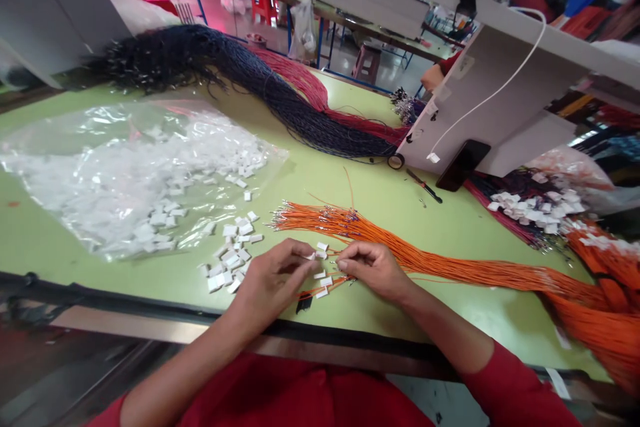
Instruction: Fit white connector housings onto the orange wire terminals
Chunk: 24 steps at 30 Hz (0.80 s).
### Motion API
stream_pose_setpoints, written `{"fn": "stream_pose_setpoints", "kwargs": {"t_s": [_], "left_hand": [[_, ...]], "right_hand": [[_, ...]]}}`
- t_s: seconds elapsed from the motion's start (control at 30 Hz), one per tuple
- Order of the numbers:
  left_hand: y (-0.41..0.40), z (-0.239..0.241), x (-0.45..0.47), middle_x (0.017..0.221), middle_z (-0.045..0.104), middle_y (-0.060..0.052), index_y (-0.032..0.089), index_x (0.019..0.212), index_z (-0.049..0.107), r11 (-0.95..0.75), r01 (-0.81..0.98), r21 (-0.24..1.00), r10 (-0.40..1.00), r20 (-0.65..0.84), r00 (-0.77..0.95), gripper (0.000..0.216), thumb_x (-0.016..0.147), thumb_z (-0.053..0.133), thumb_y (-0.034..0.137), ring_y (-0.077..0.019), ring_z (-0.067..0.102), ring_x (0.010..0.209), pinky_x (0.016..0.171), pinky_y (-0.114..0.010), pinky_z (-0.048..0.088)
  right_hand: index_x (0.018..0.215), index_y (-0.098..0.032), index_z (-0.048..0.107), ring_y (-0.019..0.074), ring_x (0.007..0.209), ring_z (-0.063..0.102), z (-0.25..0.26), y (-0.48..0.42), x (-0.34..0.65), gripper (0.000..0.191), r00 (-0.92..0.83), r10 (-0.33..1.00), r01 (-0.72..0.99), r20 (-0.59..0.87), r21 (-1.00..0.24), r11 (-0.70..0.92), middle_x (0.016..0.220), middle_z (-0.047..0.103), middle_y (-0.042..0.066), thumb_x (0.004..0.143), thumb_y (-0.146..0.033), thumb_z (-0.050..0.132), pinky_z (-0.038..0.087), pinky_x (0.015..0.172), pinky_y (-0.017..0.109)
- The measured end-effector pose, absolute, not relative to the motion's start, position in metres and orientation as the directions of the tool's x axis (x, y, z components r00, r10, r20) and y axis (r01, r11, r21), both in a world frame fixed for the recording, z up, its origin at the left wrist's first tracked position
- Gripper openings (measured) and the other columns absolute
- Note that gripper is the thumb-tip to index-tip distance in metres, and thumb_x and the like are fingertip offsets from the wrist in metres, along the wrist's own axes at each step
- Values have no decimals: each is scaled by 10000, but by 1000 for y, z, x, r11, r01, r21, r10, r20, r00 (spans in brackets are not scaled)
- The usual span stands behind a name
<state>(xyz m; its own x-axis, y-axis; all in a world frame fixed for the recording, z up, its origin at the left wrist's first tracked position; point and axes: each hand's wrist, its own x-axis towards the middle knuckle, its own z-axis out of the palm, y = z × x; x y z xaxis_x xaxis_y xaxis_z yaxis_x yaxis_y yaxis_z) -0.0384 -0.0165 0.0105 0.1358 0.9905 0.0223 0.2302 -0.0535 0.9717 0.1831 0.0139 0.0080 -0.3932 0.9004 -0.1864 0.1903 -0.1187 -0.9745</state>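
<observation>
Just in front of me, my left hand (277, 277) is closed in a pinch, with a small white connector housing (313, 256) at its fingertips. My right hand (374, 268) faces it a short way off, thumb and finger closed on a thin orange wire (334, 263) with a metal end. Between and below the hands lie several white housings (325, 281) with orange wires at them. A thick bundle of orange wires (440, 258) stretches behind and to the right of my right hand. Loose white housings (231, 259) form a pile left of my left hand.
A clear plastic bag (115, 173) of white housings covers the table's left side. Dark blue wires (280, 90) and red wires (300, 77) lie at the back. A cutter knife (424, 185), black tape roll (395, 161) and phone (463, 165) sit by the grey panel (493, 93).
</observation>
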Motion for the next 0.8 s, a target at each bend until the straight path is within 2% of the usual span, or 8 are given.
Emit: {"fn": "stream_pose_setpoints", "kwargs": {"t_s": [0.07, 0.13, 0.3, 0.5, 0.8], "left_hand": [[-16, 10, -28, 897, 774, -49, 215, 923, 648, 84, 19, 996, 982, -85, 169, 180, 840, 693, 368, -208, 746, 829, 764, -311, 586], [-15, 10, -22, 863, 779, -52, 206, 895, 663, 206, -142, 968, 967, -179, 184, 209, 820, 728, 390, -203, 746, 810, 782, -327, 599], [-12, 8, -18, 867, 787, -60, 186, 813, 684, 410, -347, 843, 910, -351, 221, 271, 742, 833, 400, -202, 752, 851, 823, -325, 604], [-11, 4, -13, 873, 787, -55, 187, 801, 687, 457, -400, 795, 888, -385, 250, 298, 704, 874, 398, -185, 745, 847, 825, -306, 596], [-14, 1, -8, 868, 776, -50, 186, 857, 699, 342, -312, 886, 934, -284, 218, 228, 790, 786, 386, -147, 698, 762, 732, -262, 565]], "right_hand": [[801, -163, 702, 95, 567, 419, 8, 14, 183, 352, -384, 907, 191, -175, -976, -108, 642, 557, -18, 794, -511, 757, 340, 514, 228], [795, -164, 697, 87, 545, 396, 9, 14, 183, 338, -375, 912, 194, -167, -976, -99, 624, 545, -25, 793, -497, 758, 319, 497, 223], [771, -174, 692, 76, 509, 373, 9, 13, 181, 266, -346, 924, 196, -163, -976, -99, 585, 536, -40, 774, -426, 776, 292, 467, 215], [748, -176, 675, 71, 502, 414, 10, 11, 178, 189, -320, 937, 133, -140, -986, -102, 610, 581, -35, 753, -338, 772, 328, 478, 216], [692, -173, 670, 77, 509, 416, 15, 10, 177, 116, -300, 945, 189, -132, -979, -77, 595, 591, -25, 747, -264, 716, 346, 489, 214]]}}
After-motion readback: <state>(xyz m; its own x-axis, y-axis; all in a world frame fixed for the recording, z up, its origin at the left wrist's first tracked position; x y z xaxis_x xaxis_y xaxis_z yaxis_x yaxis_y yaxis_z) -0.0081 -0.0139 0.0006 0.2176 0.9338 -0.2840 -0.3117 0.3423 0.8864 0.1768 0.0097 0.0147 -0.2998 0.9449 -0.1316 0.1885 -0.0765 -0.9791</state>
